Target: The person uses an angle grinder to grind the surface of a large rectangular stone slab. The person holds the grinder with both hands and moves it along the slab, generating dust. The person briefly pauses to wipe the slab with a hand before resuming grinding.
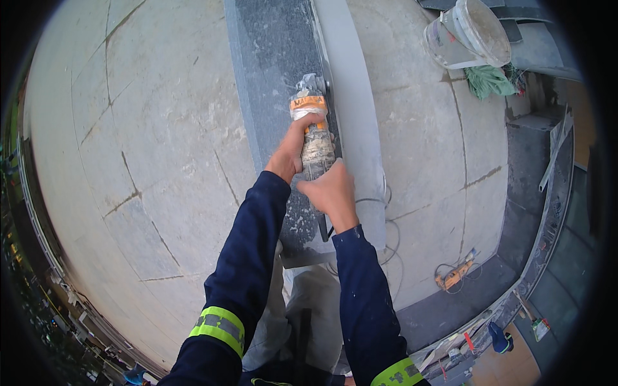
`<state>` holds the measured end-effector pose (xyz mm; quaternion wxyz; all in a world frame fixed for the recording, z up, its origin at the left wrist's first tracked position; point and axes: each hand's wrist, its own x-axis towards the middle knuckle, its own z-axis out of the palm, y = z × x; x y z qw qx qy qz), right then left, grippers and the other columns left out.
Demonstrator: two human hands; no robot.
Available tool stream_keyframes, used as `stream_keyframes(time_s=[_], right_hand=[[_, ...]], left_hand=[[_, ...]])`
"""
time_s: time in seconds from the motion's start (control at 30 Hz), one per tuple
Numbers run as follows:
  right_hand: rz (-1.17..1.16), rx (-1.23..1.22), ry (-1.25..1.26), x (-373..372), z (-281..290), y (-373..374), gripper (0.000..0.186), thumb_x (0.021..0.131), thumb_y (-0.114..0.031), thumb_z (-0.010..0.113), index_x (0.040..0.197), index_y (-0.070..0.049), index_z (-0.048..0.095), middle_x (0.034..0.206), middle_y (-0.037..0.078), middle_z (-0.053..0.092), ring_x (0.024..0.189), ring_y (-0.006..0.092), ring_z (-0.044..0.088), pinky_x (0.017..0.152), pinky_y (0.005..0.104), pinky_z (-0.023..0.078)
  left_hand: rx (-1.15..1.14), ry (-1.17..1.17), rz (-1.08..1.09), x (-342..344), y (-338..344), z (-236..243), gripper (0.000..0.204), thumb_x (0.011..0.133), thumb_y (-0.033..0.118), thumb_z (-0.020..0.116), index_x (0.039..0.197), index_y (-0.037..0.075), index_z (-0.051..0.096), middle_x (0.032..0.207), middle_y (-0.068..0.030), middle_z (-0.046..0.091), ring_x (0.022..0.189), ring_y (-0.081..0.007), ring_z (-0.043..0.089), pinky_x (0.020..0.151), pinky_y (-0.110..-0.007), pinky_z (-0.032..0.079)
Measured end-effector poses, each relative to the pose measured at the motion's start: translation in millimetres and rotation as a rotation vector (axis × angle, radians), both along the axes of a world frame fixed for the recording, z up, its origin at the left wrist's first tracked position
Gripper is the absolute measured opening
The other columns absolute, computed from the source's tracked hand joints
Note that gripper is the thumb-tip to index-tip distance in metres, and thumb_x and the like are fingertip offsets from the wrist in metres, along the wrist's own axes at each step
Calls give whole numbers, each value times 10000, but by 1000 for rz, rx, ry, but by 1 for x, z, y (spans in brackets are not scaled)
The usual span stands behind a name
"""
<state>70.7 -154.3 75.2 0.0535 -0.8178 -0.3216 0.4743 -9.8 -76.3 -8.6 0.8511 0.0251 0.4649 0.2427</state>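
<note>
A dusty orange and grey angle grinder (317, 138) lies along my reach, its metal head pointing away from me. My left hand (295, 147) wraps round its body just behind the orange collar. Nearer to me, my right hand (332, 192) grips the rear end of the handle. The grinder's head is at the right edge of a long dark stone slab (273, 71), where its disc is mostly hidden. White dust and scuffs mark the slab's face. A black cord runs from the grinder's back end past my right wrist.
A pale strip (357, 96) runs along the slab's right side. Stained buckets (450, 38) and green netting (489, 82) are at the far right. Another orange power tool (456, 275) with a cord lies at lower right, near a dark stone ledge (476, 302). Cable loops lie beside the slab.
</note>
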Motion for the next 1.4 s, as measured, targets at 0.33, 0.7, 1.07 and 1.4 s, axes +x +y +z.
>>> stream_keyframes(time_s=[0.33, 0.7, 1.07, 1.4], right_hand=[[-21, 2, -25, 1, 5, -33, 552, 598, -231, 790, 981, 92, 557, 924, 256, 673, 891, 384, 676, 771, 420, 532], [-36, 17, -24, -2, 3, -45, 585, 599, -224, 799, 1022, 88, 541, 947, 261, 668, 910, 389, 670, 786, 421, 529], [-33, 4, -24, -2, 8, -44, 563, 596, -227, 783, 1005, 80, 547, 936, 250, 671, 900, 388, 673, 778, 421, 530], [-19, -15, 28, 4, 5, 30, 592, 605, -235, 788, 1018, 103, 532, 946, 278, 661, 905, 399, 672, 785, 427, 538]], left_hand=[[-6, 2, -13, 2, -31, 6, 481, 794, 327, 670, 1141, 42, 496, 827, -149, 633, 661, -277, 663, 593, -413, 577], [-38, -23, -17, -1, -41, 7, 477, 797, 315, 670, 1145, 42, 491, 838, -150, 634, 680, -275, 665, 611, -417, 573], [-48, -13, -19, 0, -43, 9, 455, 783, 342, 671, 1095, 43, 530, 824, -137, 635, 675, -277, 663, 620, -411, 571], [63, -11, -2, 3, 29, -8, 477, 792, 329, 662, 1126, 27, 506, 825, -161, 644, 670, -279, 667, 616, -412, 580]])
